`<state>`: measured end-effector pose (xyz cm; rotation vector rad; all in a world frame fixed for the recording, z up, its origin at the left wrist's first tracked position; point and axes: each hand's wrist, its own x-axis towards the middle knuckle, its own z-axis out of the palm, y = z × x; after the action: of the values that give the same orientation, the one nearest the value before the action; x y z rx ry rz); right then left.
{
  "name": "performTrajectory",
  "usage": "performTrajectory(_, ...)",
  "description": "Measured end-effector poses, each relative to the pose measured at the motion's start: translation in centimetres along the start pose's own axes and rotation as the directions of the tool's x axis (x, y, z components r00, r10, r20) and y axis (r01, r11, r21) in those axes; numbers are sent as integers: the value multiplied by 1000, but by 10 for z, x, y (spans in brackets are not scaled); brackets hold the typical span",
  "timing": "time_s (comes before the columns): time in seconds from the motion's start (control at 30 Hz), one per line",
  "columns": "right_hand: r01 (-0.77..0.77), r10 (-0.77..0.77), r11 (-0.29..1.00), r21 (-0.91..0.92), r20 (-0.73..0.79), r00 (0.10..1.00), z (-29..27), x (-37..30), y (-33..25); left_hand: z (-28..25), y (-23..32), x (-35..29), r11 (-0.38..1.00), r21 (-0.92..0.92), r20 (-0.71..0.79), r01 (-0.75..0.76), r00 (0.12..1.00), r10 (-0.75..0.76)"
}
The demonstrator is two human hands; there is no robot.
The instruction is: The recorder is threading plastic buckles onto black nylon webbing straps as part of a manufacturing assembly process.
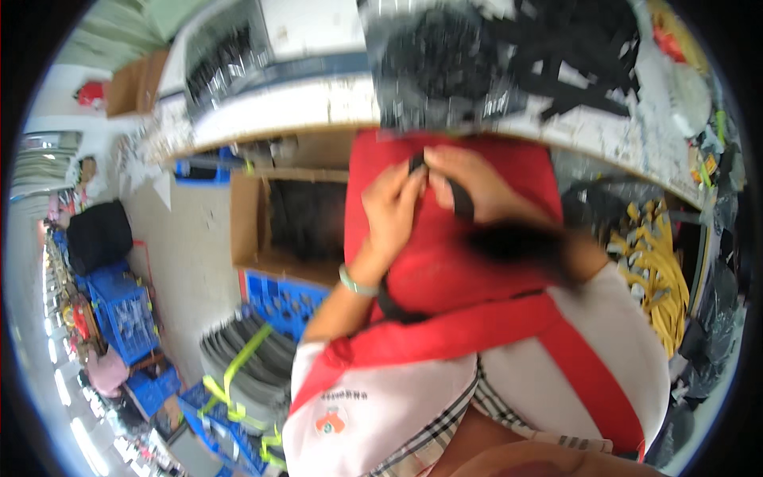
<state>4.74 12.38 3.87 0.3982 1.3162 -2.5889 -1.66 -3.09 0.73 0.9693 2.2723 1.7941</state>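
My left hand and my right hand meet over the red apron on my lap, close to the table's front edge. Both pinch a short black strap. One end of it shows between the fingertips; another part hangs below my right palm. The fingers cover its middle, so its exact shape is hard to make out. A light-coloured bangle is on my left wrist. A dark blurred patch lies over my right forearm.
On the white table sit a clear plastic bag of black pieces and a pile of black strips. A cardboard box with black material stands at left, near stacked grey pieces. Yellow straps hang at right.
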Motion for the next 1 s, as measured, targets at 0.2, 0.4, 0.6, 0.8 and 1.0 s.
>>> performTrajectory(0.2, 27, -12, 984, 175, -88, 996, -3, 3, 14, 5, 1, 2, 1000, -16, -62, 0, 998, -1)
performTrajectory(0.4, -65, 61, 865, 498, 24, 998, -12, 1, 12, 6, 3, 7, 985, 68, -44, -159, 986, 163)
performTrajectory(0.6, -60, 38, 927, 370, 66, 997, -33, 10, 8, 7, -3, 10, 988, 91, 113, -123, 987, 112)
performTrajectory(0.8, 76, -78, 979, -191, -2, 997, -35, -3, 4, -3, -2, 10, 359, -667, 503, 653, 749, -431)
performTrajectory(1.0, 505, -588, 524, -686, 138, 797, -25, -5, 10, 2, -7, 4, 489, -645, 307, 587, 786, -537)
